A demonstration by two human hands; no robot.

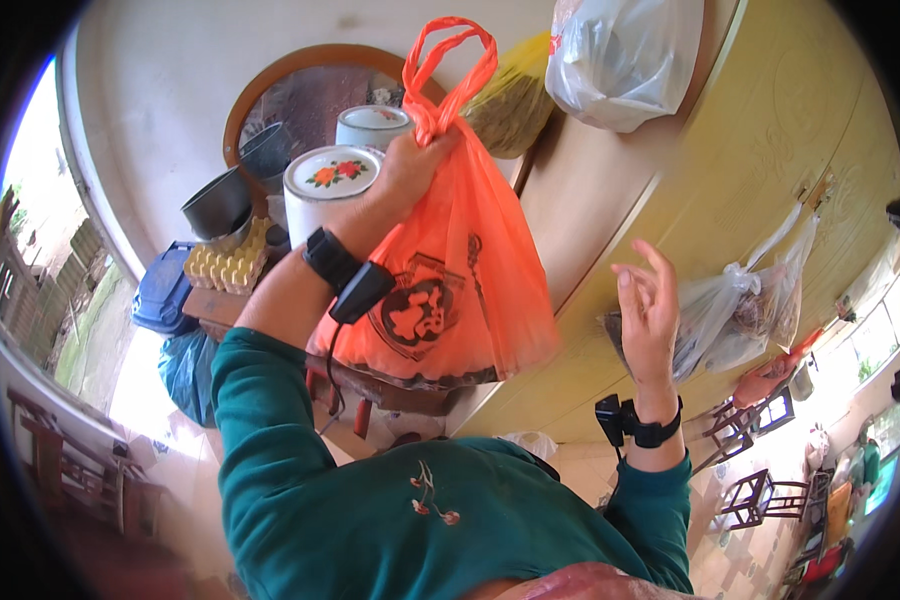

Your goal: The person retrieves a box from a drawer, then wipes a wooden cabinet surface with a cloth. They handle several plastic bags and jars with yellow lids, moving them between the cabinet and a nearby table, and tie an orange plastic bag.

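Observation:
An orange-red plastic bag (457,300) with black print hangs full and upright before me. My left hand (416,169) is closed around its neck, just under the knotted handles (450,71) that loop upward. Part of a wooden table (390,390) shows below the bag; whether the bag's bottom touches it I cannot tell. My right hand (649,315) is raised to the right of the bag, holding nothing, fingers apart and partly bent. It is nearest to a clear plastic bag (727,315) hung from the yellow cabinet door (765,150).
Behind my left hand stand lidded white enamel containers (333,171) and a round wood-framed mirror (240,112). Egg trays (229,259) and a dark pot (214,202) are at left, above a blue bin (163,289). Yellow (514,97) and white (619,64) bags hang overhead.

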